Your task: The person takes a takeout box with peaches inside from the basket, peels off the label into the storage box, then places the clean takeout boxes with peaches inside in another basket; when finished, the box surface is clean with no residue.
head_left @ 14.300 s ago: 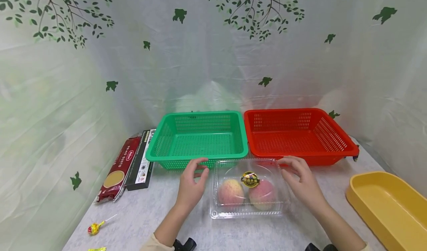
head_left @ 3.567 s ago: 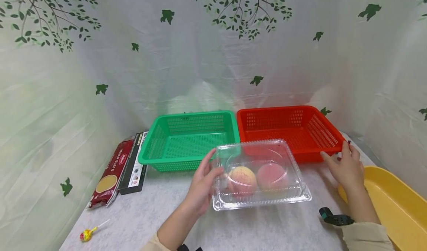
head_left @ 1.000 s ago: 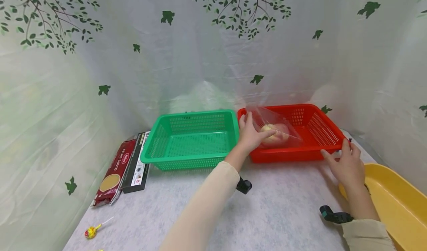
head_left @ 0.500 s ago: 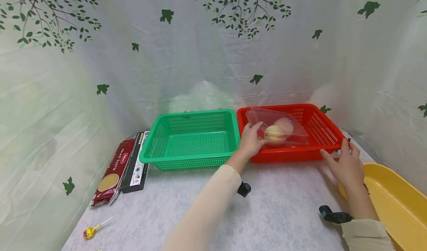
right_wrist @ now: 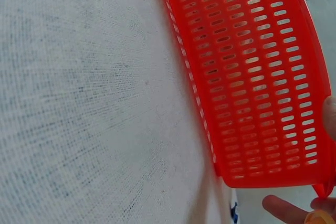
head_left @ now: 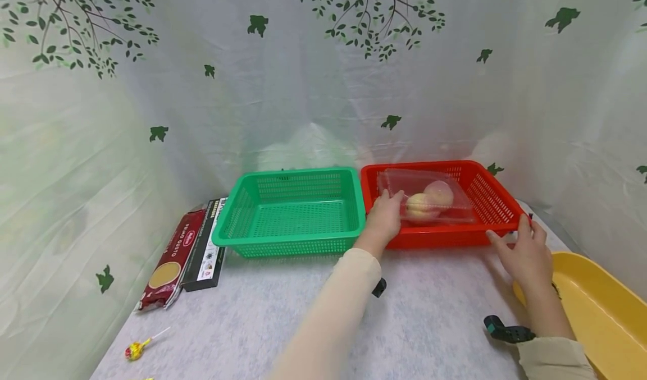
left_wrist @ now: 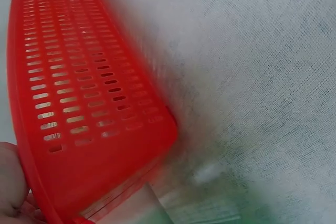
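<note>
Inside the red basket (head_left: 445, 237) lies a clear plastic clamshell box (head_left: 411, 181) holding two pink-and-yellow peaches (head_left: 438, 195). My left hand (head_left: 381, 220) reaches over the basket's left front corner, its fingertips at the box's near left edge. In the left wrist view, its thumb (left_wrist: 9, 174) sits right at the rim of the red basket (left_wrist: 79, 93); I cannot tell whether these fingers pinch anything. Across from it, my right hand (head_left: 525, 253) grips the basket's right front corner. The right wrist view has that thumb (right_wrist: 331, 116) over the rim and fingers beneath the corner.
A green basket (head_left: 303, 245) stands left of the red one. Farther left lie a dark red food packet (head_left: 169, 265) and a black box (head_left: 202, 256). A lollipop (head_left: 137, 349) is at the front left. The yellow tray (head_left: 601, 312) sits at the right, beside my right forearm.
The box of peaches went from the table, carried by my left hand, into the red basket and has settled lower and flatter. My right hand moved to the basket's corner and stayed there.
</note>
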Available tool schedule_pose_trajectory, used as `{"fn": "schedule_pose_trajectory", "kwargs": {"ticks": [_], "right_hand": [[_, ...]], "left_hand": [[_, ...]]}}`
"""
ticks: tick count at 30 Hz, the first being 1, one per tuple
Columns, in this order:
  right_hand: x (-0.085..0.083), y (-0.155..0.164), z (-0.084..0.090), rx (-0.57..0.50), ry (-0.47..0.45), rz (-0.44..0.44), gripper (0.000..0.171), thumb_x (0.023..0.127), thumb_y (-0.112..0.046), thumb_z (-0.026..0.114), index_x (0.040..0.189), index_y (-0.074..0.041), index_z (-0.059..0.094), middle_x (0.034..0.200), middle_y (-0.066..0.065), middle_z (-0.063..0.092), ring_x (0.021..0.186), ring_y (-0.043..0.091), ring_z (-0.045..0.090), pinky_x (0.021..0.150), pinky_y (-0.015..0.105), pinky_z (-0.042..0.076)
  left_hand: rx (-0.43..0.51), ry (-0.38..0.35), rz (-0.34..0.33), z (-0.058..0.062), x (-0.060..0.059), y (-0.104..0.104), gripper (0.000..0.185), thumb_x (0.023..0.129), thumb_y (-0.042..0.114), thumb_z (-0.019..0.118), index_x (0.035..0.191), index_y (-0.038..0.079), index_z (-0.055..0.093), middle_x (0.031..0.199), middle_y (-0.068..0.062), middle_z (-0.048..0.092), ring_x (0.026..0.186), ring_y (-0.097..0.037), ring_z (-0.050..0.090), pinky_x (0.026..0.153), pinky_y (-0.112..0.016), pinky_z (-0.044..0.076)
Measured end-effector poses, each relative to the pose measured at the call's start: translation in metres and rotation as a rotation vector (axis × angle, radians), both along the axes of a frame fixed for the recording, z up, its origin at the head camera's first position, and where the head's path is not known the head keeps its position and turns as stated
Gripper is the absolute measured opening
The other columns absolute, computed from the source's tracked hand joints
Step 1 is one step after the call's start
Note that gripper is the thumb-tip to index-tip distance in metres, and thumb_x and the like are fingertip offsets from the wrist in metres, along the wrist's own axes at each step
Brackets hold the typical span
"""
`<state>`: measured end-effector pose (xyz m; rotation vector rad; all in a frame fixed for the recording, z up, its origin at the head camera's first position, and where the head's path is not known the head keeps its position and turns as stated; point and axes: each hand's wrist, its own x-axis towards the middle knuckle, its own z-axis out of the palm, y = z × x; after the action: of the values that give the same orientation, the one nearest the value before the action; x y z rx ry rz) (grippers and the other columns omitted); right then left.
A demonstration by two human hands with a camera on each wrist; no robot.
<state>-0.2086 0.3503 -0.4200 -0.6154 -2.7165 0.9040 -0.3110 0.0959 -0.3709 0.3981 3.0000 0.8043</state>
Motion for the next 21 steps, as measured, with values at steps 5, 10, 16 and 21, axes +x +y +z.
{"fn": "schedule_pose_trajectory", "kwargs": {"ticks": [5,10,16,21], "right_hand": [[0.001,0.000,0.000,-0.001,0.004,0.004,0.098,0.097,-0.054,0.052,0.159,-0.008,-0.008,0.162,0.033,-0.002,0.138,0.060,0.022,0.095,0.074,0.041],[0.000,-0.001,0.000,0.013,0.005,0.007,0.098,0.097,-0.054,0.052,0.159,-0.006,-0.007,0.161,0.034,0.000,0.136,0.061,0.023,0.097,0.075,0.040],[0.001,-0.002,-0.001,0.022,0.008,0.006,0.098,0.097,-0.052,0.053,0.159,-0.005,-0.006,0.161,0.035,0.001,0.134,0.061,0.025,0.096,0.075,0.041],[0.002,-0.001,0.000,0.016,0.016,0.010,0.097,0.097,-0.052,0.053,0.159,-0.004,-0.005,0.160,0.036,0.001,0.134,0.061,0.024,0.095,0.075,0.040]], "left_hand": [[0.007,0.057,-0.002,-0.004,-0.002,0.000,0.069,0.092,0.014,0.069,0.153,0.028,0.040,0.163,-0.005,0.034,0.150,-0.027,0.035,0.110,-0.044,0.047],[0.031,0.158,-0.028,-0.013,0.000,-0.005,0.061,0.094,0.017,0.067,0.150,0.024,0.044,0.160,-0.003,0.039,0.147,-0.022,0.038,0.112,-0.038,0.045],[0.079,0.256,-0.057,-0.023,0.011,-0.012,0.060,0.091,0.024,0.072,0.146,0.024,0.048,0.155,0.001,0.045,0.143,-0.019,0.043,0.111,-0.038,0.047],[0.104,0.313,-0.076,-0.029,0.025,-0.017,0.058,0.092,0.026,0.070,0.145,0.022,0.050,0.152,0.002,0.049,0.141,-0.018,0.046,0.112,-0.038,0.045]]}}
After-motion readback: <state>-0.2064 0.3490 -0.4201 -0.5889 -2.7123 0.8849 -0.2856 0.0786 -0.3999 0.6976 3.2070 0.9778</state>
